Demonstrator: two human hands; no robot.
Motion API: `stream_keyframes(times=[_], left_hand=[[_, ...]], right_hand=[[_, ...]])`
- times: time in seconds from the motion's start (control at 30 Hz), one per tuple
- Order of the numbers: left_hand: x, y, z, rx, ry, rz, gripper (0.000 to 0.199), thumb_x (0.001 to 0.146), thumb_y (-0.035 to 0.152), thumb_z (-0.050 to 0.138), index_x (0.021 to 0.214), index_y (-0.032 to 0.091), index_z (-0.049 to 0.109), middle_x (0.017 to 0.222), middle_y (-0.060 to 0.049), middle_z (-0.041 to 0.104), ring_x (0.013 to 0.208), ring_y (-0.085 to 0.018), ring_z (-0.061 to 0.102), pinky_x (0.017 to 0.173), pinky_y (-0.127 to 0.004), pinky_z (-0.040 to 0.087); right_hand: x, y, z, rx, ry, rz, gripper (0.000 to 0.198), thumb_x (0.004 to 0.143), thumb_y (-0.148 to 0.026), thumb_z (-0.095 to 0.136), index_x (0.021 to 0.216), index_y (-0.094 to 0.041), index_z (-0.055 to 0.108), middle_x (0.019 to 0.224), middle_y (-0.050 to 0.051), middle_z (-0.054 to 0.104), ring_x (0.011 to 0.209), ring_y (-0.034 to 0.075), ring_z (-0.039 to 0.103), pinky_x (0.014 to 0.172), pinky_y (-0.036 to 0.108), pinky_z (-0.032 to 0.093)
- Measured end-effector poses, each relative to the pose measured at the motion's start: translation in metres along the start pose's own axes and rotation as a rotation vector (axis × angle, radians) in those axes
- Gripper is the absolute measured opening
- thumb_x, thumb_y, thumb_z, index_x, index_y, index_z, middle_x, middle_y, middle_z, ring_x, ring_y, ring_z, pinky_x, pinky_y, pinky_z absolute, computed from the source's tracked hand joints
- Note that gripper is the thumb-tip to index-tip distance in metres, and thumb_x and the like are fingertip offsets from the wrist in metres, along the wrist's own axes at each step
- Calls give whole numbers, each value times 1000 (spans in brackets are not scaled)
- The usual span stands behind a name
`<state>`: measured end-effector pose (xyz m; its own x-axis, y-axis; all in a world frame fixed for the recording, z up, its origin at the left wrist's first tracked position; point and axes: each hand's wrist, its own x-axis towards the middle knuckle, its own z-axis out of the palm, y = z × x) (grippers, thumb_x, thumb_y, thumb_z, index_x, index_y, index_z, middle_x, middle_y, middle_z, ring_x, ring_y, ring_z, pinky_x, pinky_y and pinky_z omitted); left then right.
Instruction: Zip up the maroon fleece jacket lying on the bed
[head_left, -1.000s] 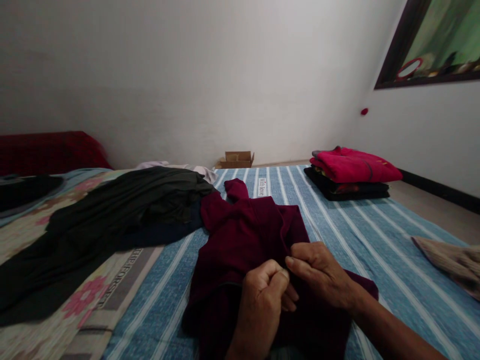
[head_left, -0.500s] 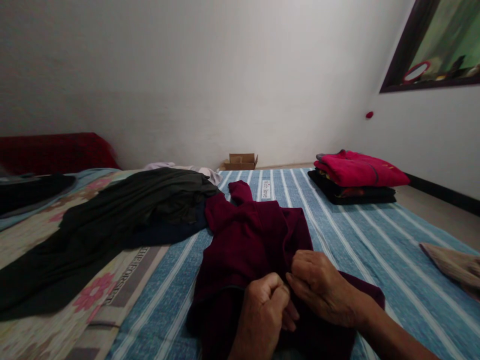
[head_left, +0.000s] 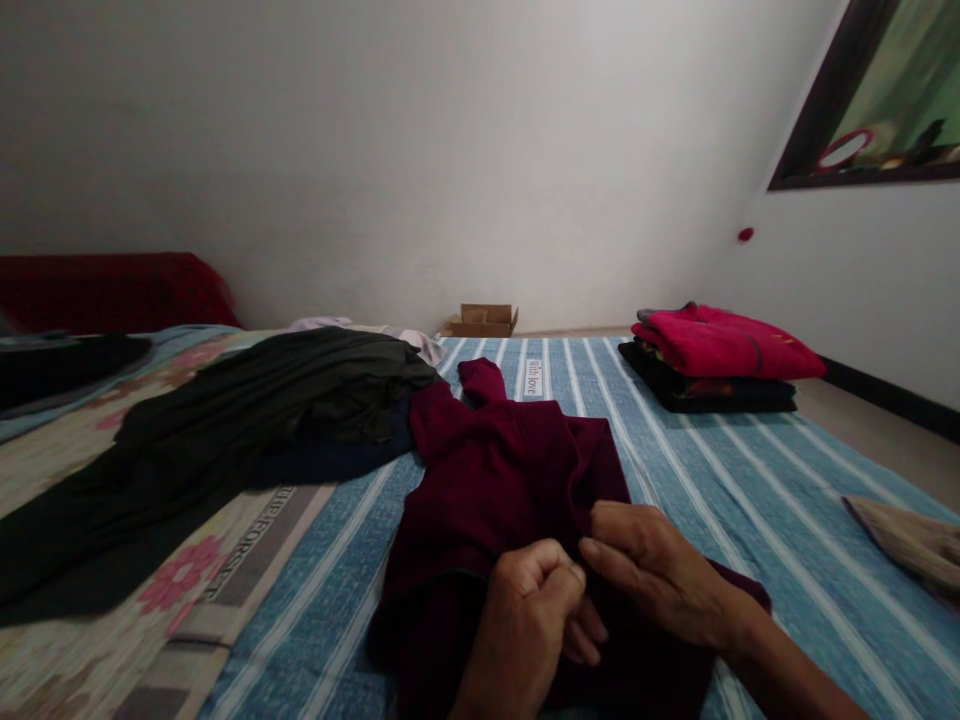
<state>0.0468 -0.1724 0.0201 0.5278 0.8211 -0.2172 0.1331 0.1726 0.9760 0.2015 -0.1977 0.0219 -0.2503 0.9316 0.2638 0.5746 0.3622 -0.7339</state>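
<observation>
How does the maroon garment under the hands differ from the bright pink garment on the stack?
The maroon garment is dark, while the pink garment is much brighter.
The maroon garment lies spread and rumpled, whereas the pink garment is folded compactly.
The left hand and right hand are at the maroon garment; neither touches the pink garment.
Both are reddish cloth.
</observation>
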Motion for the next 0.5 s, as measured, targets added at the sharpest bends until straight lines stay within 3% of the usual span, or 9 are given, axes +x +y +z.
stream_keyframes(times=[0.27,0.5], left_hand=[[6,6,8,23,-4,-9,21,73,28,44,56,16,49,49,-4,61,37,-12,51,41,-22,38],[8,7,11,44,1,-13,21,73,27,44,54,17,48,47,-3,61,36,-12,51,39,-21,37]], right_hand=[[-5,11,-9,469,11,264,44,87,-53,40,60,-19,29,56,-6,25,51,7,23,44,22,20],[-8,22,-9,558,61,277,40,90,-50,37,68,-17,45,58,-4,33,53,9,28,47,23,22]])
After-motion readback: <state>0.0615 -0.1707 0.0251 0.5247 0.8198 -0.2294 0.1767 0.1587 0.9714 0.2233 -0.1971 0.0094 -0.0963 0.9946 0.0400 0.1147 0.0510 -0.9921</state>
